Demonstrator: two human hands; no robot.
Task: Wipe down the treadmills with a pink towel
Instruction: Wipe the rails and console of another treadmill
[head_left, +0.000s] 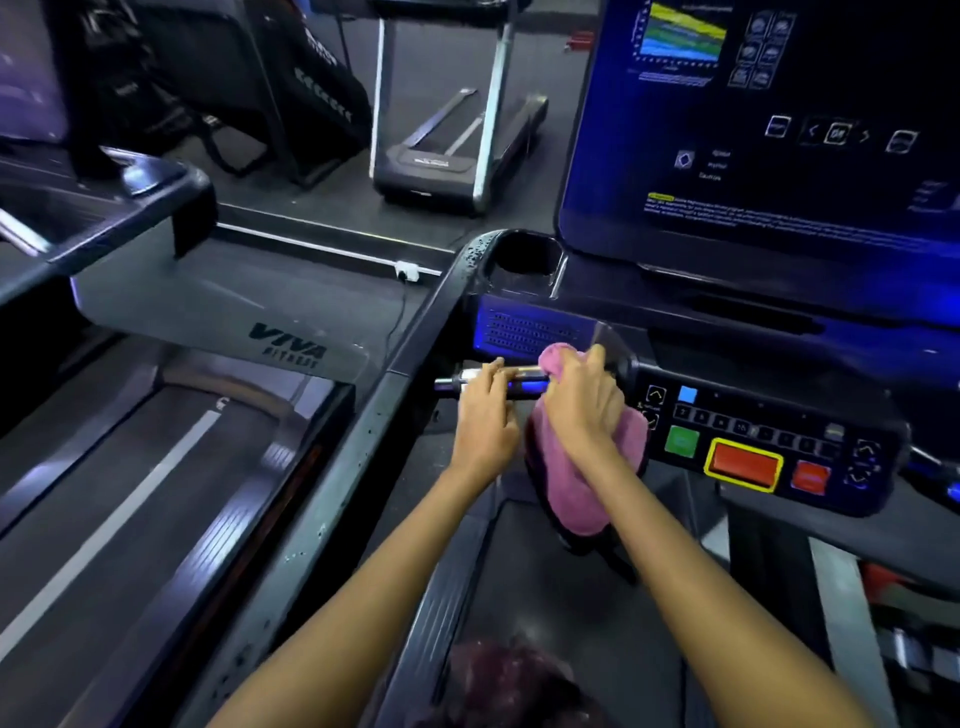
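I stand on a dark treadmill (545, 582) facing its console. A short chrome grip bar (519, 387) sticks out left of the button panel. My left hand (485, 415) curls its fingers over that bar. My right hand (582, 402) grips a pink towel (574, 493) bunched against the inner end of the bar, and the rest of the cloth hangs down below my wrist. A second treadmill (171, 467) marked VIVA lies to the left.
The button panel (753, 447) carries green, red and yellow-framed keys. Above it glows a large screen (769, 130), with a cup holder (527, 254) at its left. A side rail (363, 457) speckled with droplets runs diagonally. A third treadmill (447, 130) stands further back.
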